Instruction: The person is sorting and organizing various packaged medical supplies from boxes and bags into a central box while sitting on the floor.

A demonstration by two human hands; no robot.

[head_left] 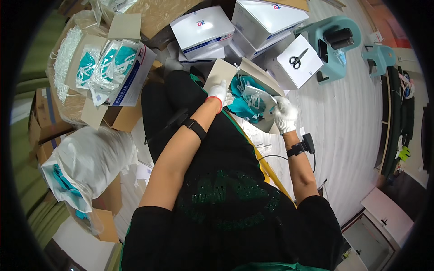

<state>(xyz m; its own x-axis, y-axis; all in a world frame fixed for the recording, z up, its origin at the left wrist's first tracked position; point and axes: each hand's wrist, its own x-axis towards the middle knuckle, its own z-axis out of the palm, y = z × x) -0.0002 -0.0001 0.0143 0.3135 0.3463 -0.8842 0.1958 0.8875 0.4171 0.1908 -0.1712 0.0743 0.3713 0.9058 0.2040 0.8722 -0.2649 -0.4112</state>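
Observation:
An open white cardboard box (271, 81) sits in front of my knees, with teal folded items (242, 108) inside it. My left hand (219, 94), in a white glove, grips the box's left side beside its raised flap (220, 72). A clear plastic packet (257, 99) with a teal item in it lies slanted at the box's opening. At the right side of the box, my gloved right hand (285, 114) has its fingers closed at the packet's corner. Its fingertips are partly hidden.
To the left stand an open box of teal packets (135, 77) and a white sack (92, 156) with teal pieces. Closed white boxes (201, 29) are stacked ahead. Black scissors (298, 58) lie on one box (309, 67), near a pale green stool (352, 25).

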